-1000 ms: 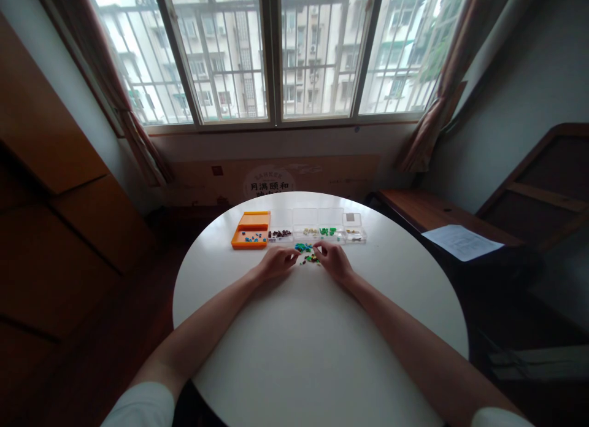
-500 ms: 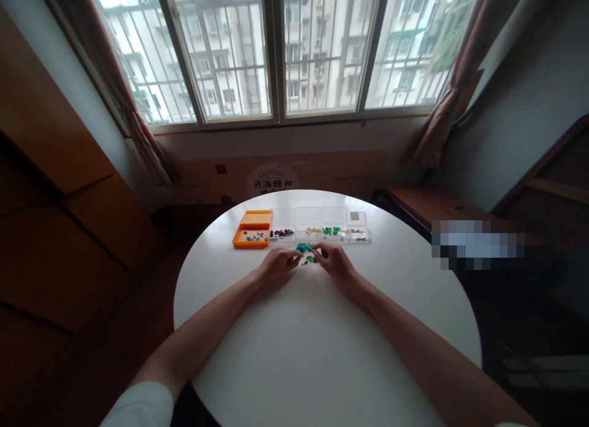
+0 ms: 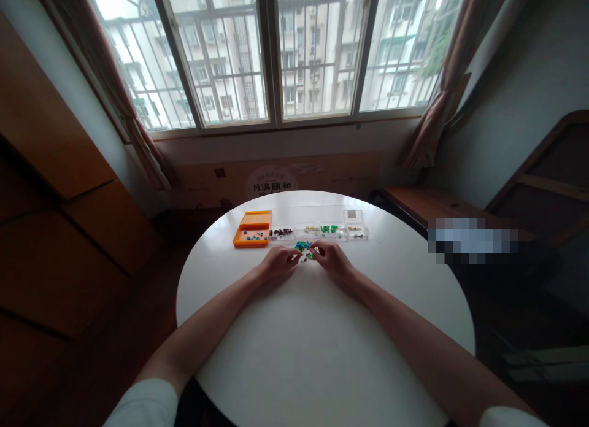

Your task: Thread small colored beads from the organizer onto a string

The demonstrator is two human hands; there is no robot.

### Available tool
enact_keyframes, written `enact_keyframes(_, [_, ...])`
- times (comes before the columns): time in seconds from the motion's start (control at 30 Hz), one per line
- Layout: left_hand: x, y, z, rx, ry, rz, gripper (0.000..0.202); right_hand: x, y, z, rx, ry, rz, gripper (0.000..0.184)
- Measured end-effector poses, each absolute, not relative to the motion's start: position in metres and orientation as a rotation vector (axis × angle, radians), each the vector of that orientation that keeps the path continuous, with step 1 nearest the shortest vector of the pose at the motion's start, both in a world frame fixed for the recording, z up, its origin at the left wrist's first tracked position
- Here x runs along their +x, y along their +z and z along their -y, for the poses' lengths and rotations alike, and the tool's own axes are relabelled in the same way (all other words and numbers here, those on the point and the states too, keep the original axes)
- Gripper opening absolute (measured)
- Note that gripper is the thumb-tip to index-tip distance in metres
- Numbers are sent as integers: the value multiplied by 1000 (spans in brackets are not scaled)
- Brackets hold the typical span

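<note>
Both my hands rest on a round white table (image 3: 322,341), on either side of a small heap of tiny coloured pieces (image 3: 304,250). My left hand (image 3: 277,262) lies with its fingers curled and its fingertips pinched at the heap's left edge. My right hand (image 3: 334,260) is curled the same way, its fingertips pinched at the heap's right edge. What either pinch holds is too small to make out. Just beyond the heap stand an open orange box (image 3: 252,232) with a few blue pieces and a row of clear compartments (image 3: 322,229) with dark, pale and green pieces.
A large barred window (image 3: 276,53) with curtains fills the far wall. A printed cardboard sheet (image 3: 276,181) leans below it. Brown wooden cabinets (image 3: 69,200) stand at the left. A dark wooden bench (image 3: 423,209) with a blurred paper is at the right.
My hands have stayed at the heap, with only small finger movements. The view has shifted slightly.
</note>
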State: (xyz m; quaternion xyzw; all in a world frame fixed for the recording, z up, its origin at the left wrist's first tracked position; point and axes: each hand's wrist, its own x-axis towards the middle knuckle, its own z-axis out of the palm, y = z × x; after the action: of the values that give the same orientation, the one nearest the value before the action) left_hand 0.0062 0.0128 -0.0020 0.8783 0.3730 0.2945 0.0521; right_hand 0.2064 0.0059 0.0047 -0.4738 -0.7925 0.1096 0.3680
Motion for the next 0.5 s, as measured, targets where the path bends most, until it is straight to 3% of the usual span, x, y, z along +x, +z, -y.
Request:
enact_keyframes(0.2, [6, 0, -13, 2671, 890, -1148, 21, 203, 15, 0, -1196, 330, 2037, 22])
enact_keyframes(0.5, [-37, 59, 31, 2682, 662, -1107, 22, 247, 59, 92, -1051, 466, 2340, 29])
